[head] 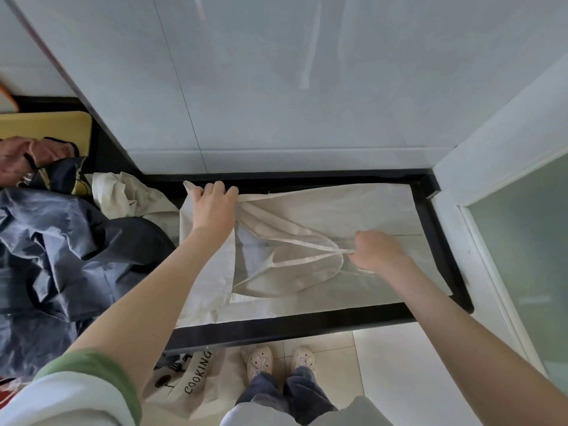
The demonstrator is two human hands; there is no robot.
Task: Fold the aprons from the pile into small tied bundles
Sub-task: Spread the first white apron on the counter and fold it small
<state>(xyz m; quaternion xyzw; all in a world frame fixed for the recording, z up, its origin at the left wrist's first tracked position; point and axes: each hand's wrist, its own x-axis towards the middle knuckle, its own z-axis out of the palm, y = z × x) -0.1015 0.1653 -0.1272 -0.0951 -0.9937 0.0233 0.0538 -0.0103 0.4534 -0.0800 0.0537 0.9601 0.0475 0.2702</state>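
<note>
A cream apron [353, 207] lies spread nearly flat on a black counter [292, 325] in the middle of your view, reaching toward 3 o'clock. Its left part is folded over and wrinkled.

Your left hand [213, 207] is at the apron's 10 o'clock corner. The fingers curl over the far edge and the thumb sits beside them, gripping the cloth there against the counter's back edge.

Your right hand [379, 252] is over the middle of the apron, at about 4 o'clock from your left hand and well apart from it. Its fingers are curled and pinch a thin cream strap [307, 244]. The strap runs taut from near your left hand down to your right fingertips, and a second length loops back toward 9 o'clock across the cloth.

At 9 o'clock, just beside the apron, is the pile [61, 241]: a crumpled navy apron on top, a cream one touching it at 12 o'clock, and a reddish one at the far left edge. A yellow board [46, 126] lies beyond the pile at 10 o'clock.

At 6 o'clock, a cream cloth [196, 379] printed "COOKING" hangs below the counter's front edge, and your pale shoes [259, 362] stand on the tiled floor. A grey tiled wall [276, 87] fills 12 o'clock.
</note>
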